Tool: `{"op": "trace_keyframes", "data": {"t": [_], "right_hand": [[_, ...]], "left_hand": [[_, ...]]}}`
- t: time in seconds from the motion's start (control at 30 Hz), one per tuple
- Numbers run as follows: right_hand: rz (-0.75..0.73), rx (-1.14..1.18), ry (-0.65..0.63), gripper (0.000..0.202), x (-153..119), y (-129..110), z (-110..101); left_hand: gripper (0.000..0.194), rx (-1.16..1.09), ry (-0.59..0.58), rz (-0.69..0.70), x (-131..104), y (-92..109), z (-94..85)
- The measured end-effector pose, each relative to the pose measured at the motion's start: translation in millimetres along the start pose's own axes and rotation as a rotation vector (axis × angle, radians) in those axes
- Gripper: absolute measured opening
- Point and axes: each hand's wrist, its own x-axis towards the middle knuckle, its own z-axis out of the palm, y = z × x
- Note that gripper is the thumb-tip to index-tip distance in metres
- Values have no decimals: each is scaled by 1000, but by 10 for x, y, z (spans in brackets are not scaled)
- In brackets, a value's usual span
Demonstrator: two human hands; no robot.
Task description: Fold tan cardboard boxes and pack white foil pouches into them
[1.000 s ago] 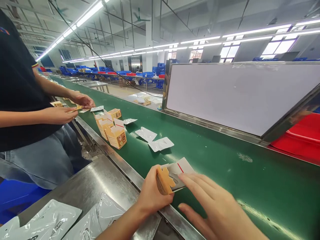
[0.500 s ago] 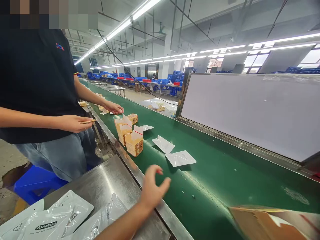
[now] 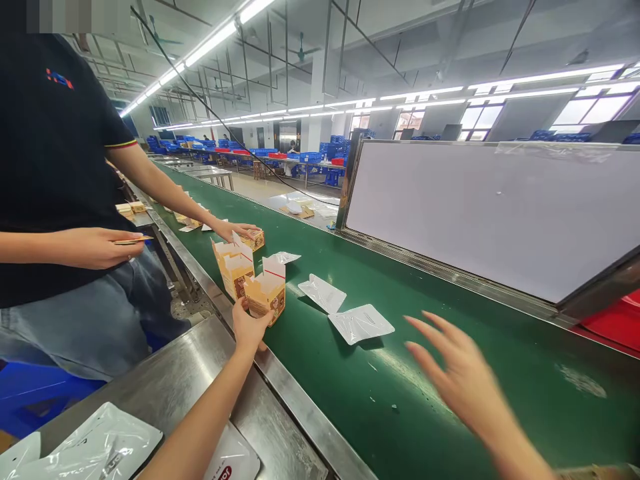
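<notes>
My left hand (image 3: 249,328) grips the near lower end of a small yellow-brown carton (image 3: 267,297), thumb on one side and fingers on the other. The carton stands upright on the green belt with its white top flaps raised. Right behind it stands a second open carton (image 3: 234,268). My right hand (image 3: 457,363) is over the belt, fingers spread and holding nothing. To its left lies a white pouch (image 3: 361,324), touching or nearly touching another white pouch (image 3: 323,292). A third pouch (image 3: 284,258) lies farther back, beside the cartons.
A co-worker's hand (image 3: 234,229) touches a carton (image 3: 254,240) lying on the belt (image 3: 425,293); their other hand (image 3: 107,247) holds a thin flat piece. White pouches (image 3: 100,443) lie on the metal table (image 3: 200,360). A white panel (image 3: 475,207) borders the far side.
My left hand has moved forward and left and closed on the nearer carton. My right hand has come into view at the right. The co-worker's hand has reached the lying carton.
</notes>
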Motion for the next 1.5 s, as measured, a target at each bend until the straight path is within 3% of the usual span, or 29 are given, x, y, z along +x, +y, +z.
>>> {"op": "trace_keyframes", "data": {"t": [0.13,0.2,0.23,0.33,0.4,0.47,0.5,0.6,0.67,0.77,0.87,0.93,1.07,1.13,1.2,1.33,1.5], "right_hand": [[102,-75,-17,39,288,-270,982],[116,-27,2,26,361,-261,1198],[128,-3,26,20,373,-241,1204],[226,45,183,23,334,-253,885],[302,120,409,30,276,-394,529],[218,198,626,30,223,-628,214],[101,220,664,28,204,-753,103],[-267,198,513,28,172,-1017,-28],[-366,205,374,28,152,-1045,-26],[-350,289,287,26,108,-919,-45],[-245,323,347,24,73,-749,-113],[-307,286,326,24,58,-686,-154],[-482,164,217,23,18,-742,-185],[-401,131,219,21,-7,-821,-211],[-295,118,246,19,-26,-898,-279],[-307,153,353,20,-33,-994,-499],[-263,315,505,24,-10,-999,-530]], "left_hand": [[61,-5,-120,147,-250,89,-34],[60,-18,-203,241,-412,145,-74],[61,-23,-249,289,-492,169,-91],[64,-24,-365,397,-711,227,-116],[64,-15,-405,397,-840,272,-109],[63,-15,-438,371,-964,335,-88],[62,-27,-455,364,-1024,371,-75],[60,-104,-455,354,-1175,459,-38],[56,-137,-417,335,-1235,480,-24],[57,-147,-413,333,-1272,469,-19],[60,-169,-425,305,-1283,440,-17],[62,-150,-423,317,-1285,403,-11],[69,-73,-399,606,-1267,294,8],[71,-49,-384,744,-1252,269,19],[71,-28,-365,795,-1241,280,30],[68,-26,-334,775,-1238,351,34],[70,-143,-519,588,-1328,478,-29]]}}
